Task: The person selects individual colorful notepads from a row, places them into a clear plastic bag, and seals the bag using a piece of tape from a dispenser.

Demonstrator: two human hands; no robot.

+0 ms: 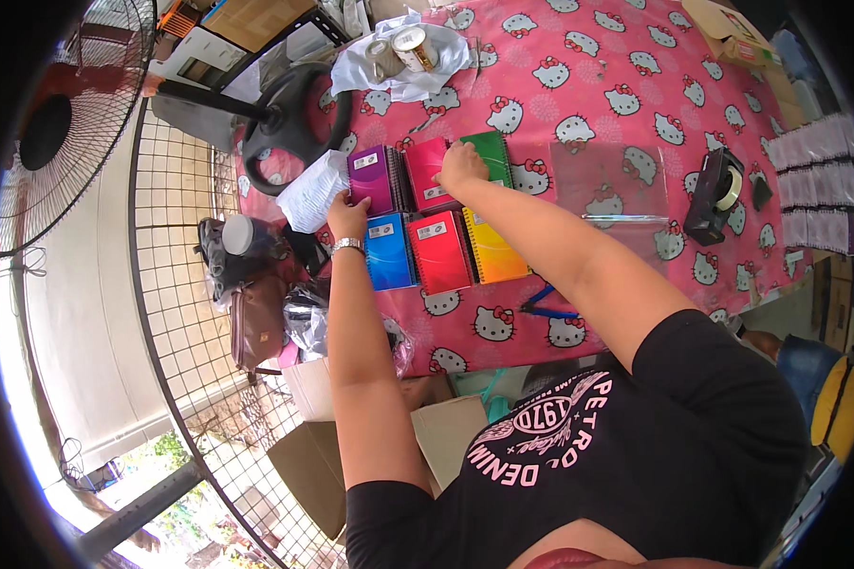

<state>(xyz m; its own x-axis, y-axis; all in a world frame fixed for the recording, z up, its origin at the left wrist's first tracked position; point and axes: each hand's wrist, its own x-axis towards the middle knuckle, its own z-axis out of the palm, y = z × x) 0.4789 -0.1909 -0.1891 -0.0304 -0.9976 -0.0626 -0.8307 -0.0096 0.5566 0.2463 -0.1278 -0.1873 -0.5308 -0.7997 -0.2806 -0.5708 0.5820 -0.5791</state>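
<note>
Six colourful spiral notebooks lie in two rows on the table. The far row holds a purple notebook [370, 174], a pink notebook [426, 161] and a green notebook [490, 152]. In the near row are a blue notebook [390, 251], a red notebook [439, 252] and a yellow notebook [496, 248]. My left hand [348, 218], thumb and finger apart, touches the purple notebook's lower left corner beside a crumpled white packet [314, 190]. My right hand [464, 173] is closed over the pink notebook's right edge, next to the green one; some of its fingertips are hidden.
A clear plastic sleeve [609, 190] and a black tape dispenser [714, 196] lie to the right. Stacked plastic-wrapped packs [816, 185] line the right edge. A steering wheel [294, 128], bags [259, 322] and a wire grille [176, 237] stand left. Tins [414, 49] sit at the back.
</note>
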